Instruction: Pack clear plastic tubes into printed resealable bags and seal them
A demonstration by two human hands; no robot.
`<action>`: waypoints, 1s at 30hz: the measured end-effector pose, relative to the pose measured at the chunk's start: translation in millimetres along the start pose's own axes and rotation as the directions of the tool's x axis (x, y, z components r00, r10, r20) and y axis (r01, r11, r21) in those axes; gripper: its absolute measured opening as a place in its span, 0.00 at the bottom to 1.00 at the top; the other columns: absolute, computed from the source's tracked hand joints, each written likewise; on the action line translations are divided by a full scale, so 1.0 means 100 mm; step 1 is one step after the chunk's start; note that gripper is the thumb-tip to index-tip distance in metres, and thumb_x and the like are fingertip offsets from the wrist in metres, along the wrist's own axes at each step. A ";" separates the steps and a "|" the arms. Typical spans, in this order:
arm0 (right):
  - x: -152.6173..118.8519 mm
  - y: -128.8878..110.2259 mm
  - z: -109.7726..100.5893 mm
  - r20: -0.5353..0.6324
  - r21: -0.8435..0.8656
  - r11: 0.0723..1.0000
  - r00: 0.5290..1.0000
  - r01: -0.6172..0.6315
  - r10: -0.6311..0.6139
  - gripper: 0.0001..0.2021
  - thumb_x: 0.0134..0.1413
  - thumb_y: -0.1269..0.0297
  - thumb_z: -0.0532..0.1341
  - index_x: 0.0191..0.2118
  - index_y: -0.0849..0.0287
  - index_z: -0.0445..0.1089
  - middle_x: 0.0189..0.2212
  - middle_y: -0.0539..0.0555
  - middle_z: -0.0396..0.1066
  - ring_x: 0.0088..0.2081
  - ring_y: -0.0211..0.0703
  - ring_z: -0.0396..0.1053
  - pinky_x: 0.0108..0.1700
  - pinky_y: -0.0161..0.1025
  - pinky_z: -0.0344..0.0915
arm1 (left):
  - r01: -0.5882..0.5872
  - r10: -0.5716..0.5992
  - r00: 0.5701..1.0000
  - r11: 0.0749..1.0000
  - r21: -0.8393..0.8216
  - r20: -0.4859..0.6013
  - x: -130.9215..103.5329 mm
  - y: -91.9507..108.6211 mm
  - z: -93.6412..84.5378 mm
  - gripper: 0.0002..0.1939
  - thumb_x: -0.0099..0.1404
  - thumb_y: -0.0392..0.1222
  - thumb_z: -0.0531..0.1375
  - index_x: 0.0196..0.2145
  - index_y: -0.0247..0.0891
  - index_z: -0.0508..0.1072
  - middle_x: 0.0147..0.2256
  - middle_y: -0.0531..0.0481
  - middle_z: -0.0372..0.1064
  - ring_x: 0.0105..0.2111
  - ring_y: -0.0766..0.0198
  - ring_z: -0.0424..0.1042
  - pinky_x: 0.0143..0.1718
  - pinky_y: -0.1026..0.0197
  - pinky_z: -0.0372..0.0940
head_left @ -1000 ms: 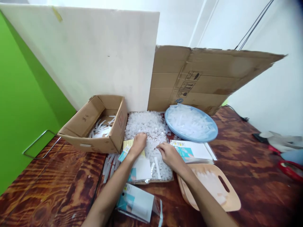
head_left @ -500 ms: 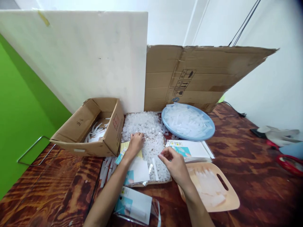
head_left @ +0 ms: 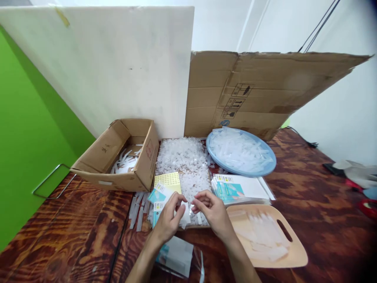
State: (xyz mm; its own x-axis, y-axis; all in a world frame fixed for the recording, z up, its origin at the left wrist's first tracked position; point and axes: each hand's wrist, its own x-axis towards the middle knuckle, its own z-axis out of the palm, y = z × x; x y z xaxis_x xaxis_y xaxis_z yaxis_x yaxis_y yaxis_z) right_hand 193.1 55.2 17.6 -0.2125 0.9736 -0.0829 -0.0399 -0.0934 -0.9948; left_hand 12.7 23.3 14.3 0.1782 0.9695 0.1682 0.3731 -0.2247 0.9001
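Observation:
My left hand (head_left: 170, 216) is curled over the printed cards, thumb and forefinger bent toward each other. Anything between its fingertips is too small to make out. Facing it, my right hand (head_left: 212, 212) pinches a small clear plastic piece (head_left: 191, 205). Both hands hover over the near part of a tray-like bed of small clear plastic pieces (head_left: 182, 155). A yellow sheet of round stickers (head_left: 167, 179) and blue-and-white printed cards (head_left: 159, 193) lie on that bed, partly covered by my left hand. Below my wrists, a card in a clear bag (head_left: 176, 257) rests on the table.
At the left stands an open cardboard box (head_left: 141, 157) with white strips inside. A blue basin (head_left: 272, 165) heaped with clear pieces sits back right. Bagged cards (head_left: 250, 184) are stacked before it, and a peach board (head_left: 297, 251) carries translucent strips. Loose strips (head_left: 136, 212) lie left.
My left hand has come back from the pile toward me and now faces my right hand. My right hand has moved slightly nearer. The whole view has shifted a little.

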 end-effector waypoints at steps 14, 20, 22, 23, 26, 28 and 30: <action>-0.22 0.12 0.14 0.228 -0.218 0.974 0.966 -0.068 0.118 0.23 0.66 0.45 0.55 0.28 0.59 0.70 0.20 0.49 0.71 0.20 0.37 0.66 0.25 0.33 0.60 | 0.013 -0.010 0.995 1.000 0.028 -0.096 -0.27 -0.18 0.01 0.12 0.71 0.45 0.59 0.33 0.39 0.78 0.27 0.51 0.67 0.29 0.63 0.66 0.32 0.63 0.58; -0.38 -0.25 -0.48 -0.044 -0.617 0.787 0.998 0.004 -0.040 0.19 0.67 0.52 0.54 0.28 0.56 0.71 0.22 0.51 0.73 0.26 0.45 0.70 0.31 0.38 0.62 | 0.061 -0.048 0.983 0.996 0.066 -0.176 -0.33 -0.23 -0.02 0.11 0.72 0.45 0.58 0.35 0.39 0.76 0.30 0.49 0.73 0.29 0.62 0.68 0.32 0.62 0.60; -0.44 -0.27 -0.78 -0.107 -0.730 0.682 0.993 -0.047 -0.046 0.18 0.66 0.53 0.54 0.30 0.55 0.73 0.24 0.53 0.75 0.27 0.48 0.71 0.32 0.40 0.62 | 0.060 -0.043 0.986 0.993 0.100 -0.159 -0.34 -0.26 -0.03 0.11 0.72 0.45 0.57 0.36 0.39 0.76 0.31 0.49 0.73 0.30 0.62 0.69 0.32 0.62 0.60; -0.47 -0.24 -0.92 -0.120 -0.786 0.615 0.992 -0.064 -0.050 0.16 0.64 0.54 0.55 0.31 0.55 0.74 0.25 0.55 0.76 0.29 0.50 0.73 0.33 0.41 0.62 | 0.053 -0.035 0.989 0.991 0.125 -0.142 -0.35 -0.27 -0.03 0.10 0.72 0.45 0.57 0.37 0.39 0.76 0.32 0.49 0.74 0.30 0.62 0.70 0.33 0.62 0.61; -0.56 0.00 -1.23 -0.122 -0.884 0.453 0.993 -0.111 0.005 0.09 0.56 0.61 0.58 0.35 0.55 0.76 0.32 0.58 0.79 0.35 0.55 0.75 0.37 0.44 0.64 | 0.003 0.011 0.998 0.970 0.245 -0.054 -0.35 -0.33 -0.04 0.09 0.73 0.43 0.56 0.41 0.40 0.75 0.35 0.48 0.75 0.35 0.60 0.73 0.37 0.61 0.62; -0.60 0.21 -1.34 -0.109 -0.905 0.406 0.991 -0.129 0.073 0.09 0.54 0.64 0.59 0.37 0.56 0.75 0.34 0.58 0.79 0.36 0.54 0.75 0.38 0.44 0.64 | -0.040 0.029 0.999 0.939 0.341 0.039 -0.35 -0.37 -0.04 0.08 0.73 0.41 0.56 0.44 0.41 0.75 0.37 0.47 0.75 0.38 0.57 0.74 0.39 0.60 0.63; -0.62 0.41 -1.37 -0.088 -0.910 0.395 0.990 -0.126 0.114 0.08 0.55 0.65 0.58 0.36 0.58 0.75 0.35 0.59 0.78 0.36 0.54 0.74 0.39 0.44 0.65 | -0.075 0.022 0.992 0.896 0.439 0.125 -0.35 -0.40 -0.02 0.10 0.72 0.41 0.58 0.48 0.42 0.75 0.38 0.46 0.75 0.39 0.55 0.75 0.39 0.59 0.64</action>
State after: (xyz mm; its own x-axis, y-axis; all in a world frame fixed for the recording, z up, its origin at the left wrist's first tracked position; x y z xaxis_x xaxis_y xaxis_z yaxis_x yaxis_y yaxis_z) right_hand 338.3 19.7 -26.5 -0.1290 0.9712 -0.2003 0.8993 0.0295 -0.4364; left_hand -10.4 -1.0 -26.9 0.2989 0.9445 0.1361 0.7202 -0.3169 0.6172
